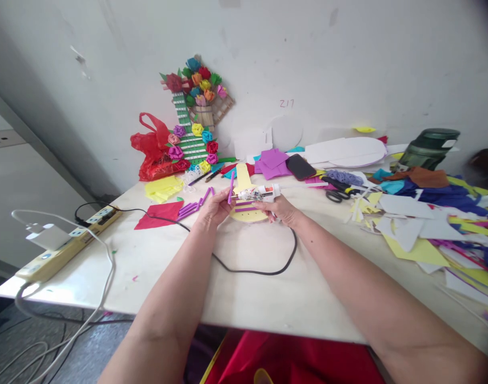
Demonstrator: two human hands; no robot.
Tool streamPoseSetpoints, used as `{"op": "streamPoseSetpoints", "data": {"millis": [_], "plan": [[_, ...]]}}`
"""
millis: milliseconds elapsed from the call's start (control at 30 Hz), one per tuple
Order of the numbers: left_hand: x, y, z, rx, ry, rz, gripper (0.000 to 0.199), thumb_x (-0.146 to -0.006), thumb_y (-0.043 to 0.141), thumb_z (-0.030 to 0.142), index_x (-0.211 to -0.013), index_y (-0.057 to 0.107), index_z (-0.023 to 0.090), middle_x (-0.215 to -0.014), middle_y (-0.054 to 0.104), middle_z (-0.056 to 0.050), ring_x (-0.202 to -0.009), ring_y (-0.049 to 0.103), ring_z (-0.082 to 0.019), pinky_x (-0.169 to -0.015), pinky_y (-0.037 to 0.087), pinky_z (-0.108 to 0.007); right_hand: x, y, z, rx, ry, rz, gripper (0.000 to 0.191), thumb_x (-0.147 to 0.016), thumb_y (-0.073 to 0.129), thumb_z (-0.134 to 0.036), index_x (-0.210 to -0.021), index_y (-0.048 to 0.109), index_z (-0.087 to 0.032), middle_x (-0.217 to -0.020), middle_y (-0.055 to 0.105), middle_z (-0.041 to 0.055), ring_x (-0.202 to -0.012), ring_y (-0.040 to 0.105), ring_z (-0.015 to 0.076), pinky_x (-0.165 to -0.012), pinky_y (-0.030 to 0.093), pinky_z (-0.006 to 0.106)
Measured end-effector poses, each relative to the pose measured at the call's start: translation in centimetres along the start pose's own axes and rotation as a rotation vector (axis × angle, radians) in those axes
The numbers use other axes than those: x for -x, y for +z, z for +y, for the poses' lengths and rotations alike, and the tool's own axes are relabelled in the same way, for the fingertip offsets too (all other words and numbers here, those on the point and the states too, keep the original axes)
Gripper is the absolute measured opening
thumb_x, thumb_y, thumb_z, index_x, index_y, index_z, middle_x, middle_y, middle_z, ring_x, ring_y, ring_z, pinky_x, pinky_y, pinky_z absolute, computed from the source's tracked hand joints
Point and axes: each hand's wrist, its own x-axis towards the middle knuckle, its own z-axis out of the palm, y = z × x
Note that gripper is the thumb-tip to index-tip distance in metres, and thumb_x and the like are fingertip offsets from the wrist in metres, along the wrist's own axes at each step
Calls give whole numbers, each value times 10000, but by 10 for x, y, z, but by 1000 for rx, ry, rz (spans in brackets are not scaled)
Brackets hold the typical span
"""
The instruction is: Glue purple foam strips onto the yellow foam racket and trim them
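Observation:
Between the fingers of my left hand (216,209) a thin purple paper roll (231,188) stands nearly upright. My right hand (281,209) is wrapped round a white hot glue gun (269,192), whose nozzle points left at the roll. Both hands are above a yellow guitar-shaped paper cutout (249,216), which has purple rolls lying across its lower part. The glue gun and my fingers hide part of the cutout. More purple paper rolls (190,209) lie left of my left hand, some over a red paper sheet (159,215).
A black cord (252,273) loops across the table before my wrists. A power strip (63,250) with a white charger is at the left. Paper scraps (412,213), scissors (337,196) and a green bottle (430,151) lie right. A flower-covered guitar craft (192,144) leans on the wall.

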Motion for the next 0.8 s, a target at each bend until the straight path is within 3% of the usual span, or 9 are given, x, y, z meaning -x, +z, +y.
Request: {"op": "streamPoseSetpoints", "data": {"millis": [333,667,800], "plan": [[-1,-2,1,-12,11,12,148,-753,521,34,-831,643,62,-630,593,-48,-512,523,-74,-499,471,-183,-2,-2,4,64,-5,-27,263,-578,728,-341,-588,548,-149,-409,472,-67,-275,364,47,-256,322,183],[-5,-7,3,5,46,-85,151,-725,543,50,-840,640,63,-614,543,-25,-505,486,-61,-502,442,-176,0,-5,5,38,27,-119,269,-596,714,-347,-567,536,-147,-420,478,-59,-268,376,49,-256,315,181],[-4,-5,2,-37,71,-28,137,-718,550,49,-813,648,58,-624,573,-37,-539,526,-70,-517,459,-176,2,-3,0,4,15,-82,282,-581,723,-358,-557,539,-145,-414,481,-58,-261,372,45,-267,327,185]]}}
